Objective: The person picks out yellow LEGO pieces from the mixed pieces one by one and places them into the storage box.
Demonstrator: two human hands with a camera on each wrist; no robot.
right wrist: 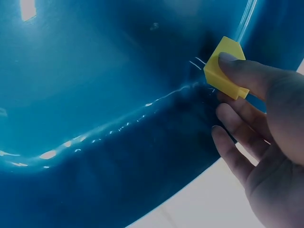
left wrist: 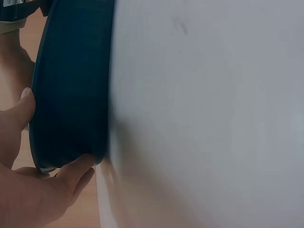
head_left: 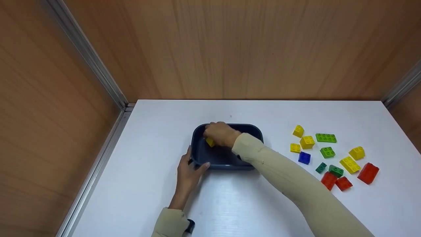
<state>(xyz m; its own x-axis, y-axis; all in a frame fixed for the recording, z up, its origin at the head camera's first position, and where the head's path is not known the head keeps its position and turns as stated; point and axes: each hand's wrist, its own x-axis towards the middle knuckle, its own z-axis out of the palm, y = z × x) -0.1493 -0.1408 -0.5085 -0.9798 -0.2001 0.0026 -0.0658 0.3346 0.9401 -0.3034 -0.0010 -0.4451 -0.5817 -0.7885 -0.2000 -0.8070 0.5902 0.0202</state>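
yellow block [right wrist: 215,77] seems light, stiff, slick; best pinched across flat sides; right hand [head_left: 219,133] has fingers clamped on it, left hand [head_left: 189,174] clamps the tray [head_left: 230,167]

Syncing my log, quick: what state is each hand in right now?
Left hand: holding the dark blue tray at its corner.
Right hand: pinching a yellow toy brick.
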